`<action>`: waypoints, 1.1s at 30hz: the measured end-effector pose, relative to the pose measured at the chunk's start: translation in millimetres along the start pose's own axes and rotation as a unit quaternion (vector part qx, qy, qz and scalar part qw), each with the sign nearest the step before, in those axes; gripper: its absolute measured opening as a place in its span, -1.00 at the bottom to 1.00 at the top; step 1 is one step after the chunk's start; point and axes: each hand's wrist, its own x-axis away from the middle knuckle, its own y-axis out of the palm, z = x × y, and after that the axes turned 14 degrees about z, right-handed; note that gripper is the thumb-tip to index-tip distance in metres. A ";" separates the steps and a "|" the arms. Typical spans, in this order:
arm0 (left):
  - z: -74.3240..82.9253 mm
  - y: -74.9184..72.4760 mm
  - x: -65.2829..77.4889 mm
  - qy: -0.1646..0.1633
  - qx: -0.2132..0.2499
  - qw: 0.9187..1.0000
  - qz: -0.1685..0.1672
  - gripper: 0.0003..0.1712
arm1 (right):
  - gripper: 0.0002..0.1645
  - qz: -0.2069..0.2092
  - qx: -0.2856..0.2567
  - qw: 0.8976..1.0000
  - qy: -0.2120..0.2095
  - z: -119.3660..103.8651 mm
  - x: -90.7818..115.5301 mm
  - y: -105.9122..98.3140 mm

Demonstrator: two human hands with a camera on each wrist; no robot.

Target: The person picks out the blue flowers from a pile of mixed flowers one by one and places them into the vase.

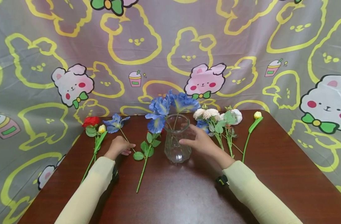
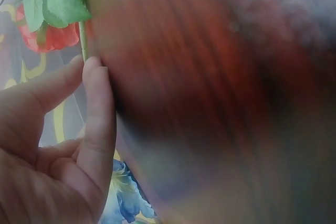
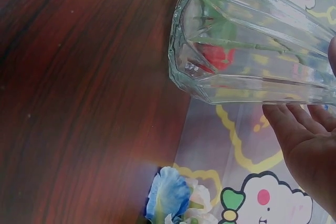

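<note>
In the head view a clear glass vase [image 1: 177, 152] stands mid-table, with blue irises [image 1: 159, 109] leaning out of its mouth. My right hand [image 1: 204, 143] holds the vase's right side near the neck, thumb in front and fingers behind. The right wrist view has the fingers [image 3: 299, 124] along the ribbed glass. My left hand [image 1: 119, 147] pinches the thin stem of another blue iris [image 1: 114, 123] that lies on the left of the table. Thumb and forefinger meet at the stem [image 2: 84, 40] in the left wrist view. Just right of it lies a leafy stem [image 1: 143, 174], its red bloom mostly hidden.
Far left lie a red flower [image 1: 91, 121] and a yellow tulip [image 1: 102, 129]. Behind the right hand are pale pink blooms [image 1: 210, 114], a white flower [image 1: 237, 116] and a blue flower [image 1: 203, 125]. Another yellow tulip [image 1: 257, 115] lies farther right. A patterned curtain [image 1: 164, 68] hangs behind the table.
</note>
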 end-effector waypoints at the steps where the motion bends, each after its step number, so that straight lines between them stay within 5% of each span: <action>1: -0.3 0.1 -0.9 -0.002 -0.001 1.000 -0.002 -0.76 | -0.26 0.000 0.000 1.000 -0.001 0.0 -0.1 0.1; 7: -1.8 0.7 -3.4 -0.019 0.015 1.000 -0.016 -0.81 | -0.25 0.000 0.001 1.000 -0.002 0.2 0.1 0.6; 15: -2.5 0.9 -0.8 -0.035 0.038 0.998 -0.029 -0.83 | -0.20 0.009 0.005 1.000 -0.009 41.9 -10.9 5.8; 33: 1.5 -10.6 6.3 0.014 0.074 0.997 -0.004 -0.83 | -0.23 0.004 -0.003 1.000 0.004 36.6 -10.1 4.6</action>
